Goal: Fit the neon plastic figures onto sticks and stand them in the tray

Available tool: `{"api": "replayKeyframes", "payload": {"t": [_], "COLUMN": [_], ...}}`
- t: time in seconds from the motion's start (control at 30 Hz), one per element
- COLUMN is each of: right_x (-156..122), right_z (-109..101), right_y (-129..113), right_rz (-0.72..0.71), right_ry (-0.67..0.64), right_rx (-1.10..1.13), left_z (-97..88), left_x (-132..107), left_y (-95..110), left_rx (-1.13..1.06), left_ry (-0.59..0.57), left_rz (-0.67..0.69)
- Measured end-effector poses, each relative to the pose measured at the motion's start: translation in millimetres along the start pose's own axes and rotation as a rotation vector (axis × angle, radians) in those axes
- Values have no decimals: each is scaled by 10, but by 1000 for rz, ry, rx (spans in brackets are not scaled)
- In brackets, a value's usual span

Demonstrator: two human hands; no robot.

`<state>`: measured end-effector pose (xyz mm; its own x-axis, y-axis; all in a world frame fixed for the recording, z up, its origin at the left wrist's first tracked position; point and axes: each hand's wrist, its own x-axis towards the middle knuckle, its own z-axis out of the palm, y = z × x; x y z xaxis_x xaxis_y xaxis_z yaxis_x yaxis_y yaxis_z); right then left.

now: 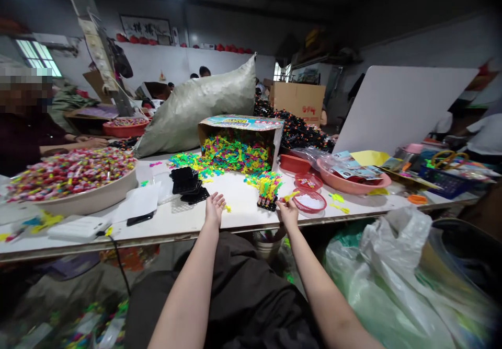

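Observation:
My left hand [215, 209] lies palm up near the table's front edge, fingers spread, holding nothing. A small yellow piece [228, 209] is beside its fingertips, and a stack of black plastic trays [185, 181] stands just beyond it to the left. My right hand [289, 214] is closed in a pinch on a small yellow plastic piece [291, 196]. Left of that hand, a black tray [266, 206] holds several upright pieces in yellow, green and pink. An open box [276, 148] on its side spills many bright plastic pieces [235, 153] onto the table.
A wide basin [129, 183] of wrapped red items stands at left, near a co-worker [23, 124]. Red baskets [319, 209] and a pink basin [353, 184] are at right. A big sack [196, 106] and a black heap [301, 132] rise behind; plastic bags [376, 270] hang below right.

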<state>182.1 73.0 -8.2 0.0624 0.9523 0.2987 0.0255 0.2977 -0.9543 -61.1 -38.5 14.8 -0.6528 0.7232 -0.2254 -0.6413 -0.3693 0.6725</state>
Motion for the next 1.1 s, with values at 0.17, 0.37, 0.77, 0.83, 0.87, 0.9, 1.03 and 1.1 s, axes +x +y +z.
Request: {"api": "replayKeyframes", "payload": {"t": [0.17, 0.37, 0.77, 0.83, 0.87, 0.9, 1.03, 1.1], "right_x": [32, 31, 4, 6, 12, 21, 58, 57], "right_z": [54, 12, -75, -54, -41, -29, 33, 69], "right_y": [11, 35, 82, 88, 96, 105, 117, 100], "right_rz": [58, 63, 103, 105, 106, 106, 86, 70], "right_ry": [17, -23, -13, -14, -17, -18, -25, -34], "right_rx": [82, 247, 330, 299, 276, 251, 148, 87], "left_z": [2, -6, -6, -11, -13, -15, -15, -10], "left_x": [-2, 0, -42, -43, -40, -36, -25, -30], "left_y": [1, -6, -3, -3, -4, -6, -10, -8], "left_rx": [0, 1, 14, 19, 23, 26, 37, 37], "left_ry": [0, 2, 3, 0, -1, 0, 4, 3], "left_rz": [0, 0, 9, 8, 7, 7, 3, 3]}}
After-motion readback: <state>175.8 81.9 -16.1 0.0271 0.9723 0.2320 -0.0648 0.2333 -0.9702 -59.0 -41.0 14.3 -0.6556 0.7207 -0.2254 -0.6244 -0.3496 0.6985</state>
